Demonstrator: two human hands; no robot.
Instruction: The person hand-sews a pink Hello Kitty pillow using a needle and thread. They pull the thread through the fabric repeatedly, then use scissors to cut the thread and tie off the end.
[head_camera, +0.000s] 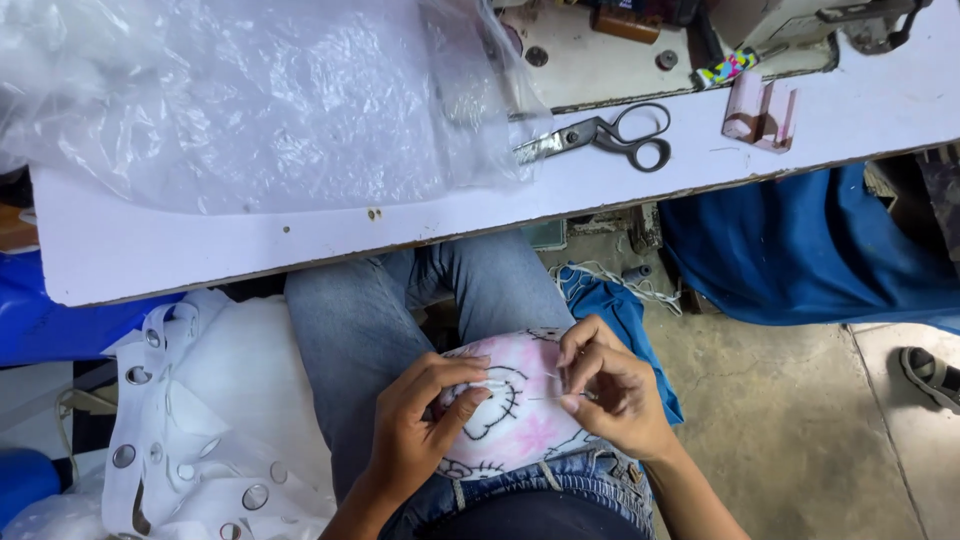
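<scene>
Two hands: both on a small pink-and-white stuffed piece in the lap, below the table edge.
Table (300, 240): white worktop across upper frame, chipped front edge, sewing machine base at the top right.
Plastic bag (250, 90): big clear crumpled sheet, covers the table's left half, reaches almost to the scissors.
Blue cloth (800, 250): hangs under the table at right, over the concrete floor.
White fabric (210, 400): heaped at the person's left side, strip with metal eyelets along it.
Jeans (370, 320): light denim, knees up under the table.
Stuffed piece (520, 420): rests on the lap between the hands, pink and white with black stitched outlines, partly hidden by fingers.
Left hand (420, 430): fingers curled shut, thumb and fingertips pressing the piece's left edge, gripping it.
Right hand (610, 390): fingers bent, thumb and forefinger pinched together just above the piece's right side; a thin thread or needle seems to run from them, too fine to tell which.
Scissors (610, 135): black handles, blades closed, lying flat on table right of the bag.
Pink block (760, 110): small, near scissors, well apart from hands.
</scene>
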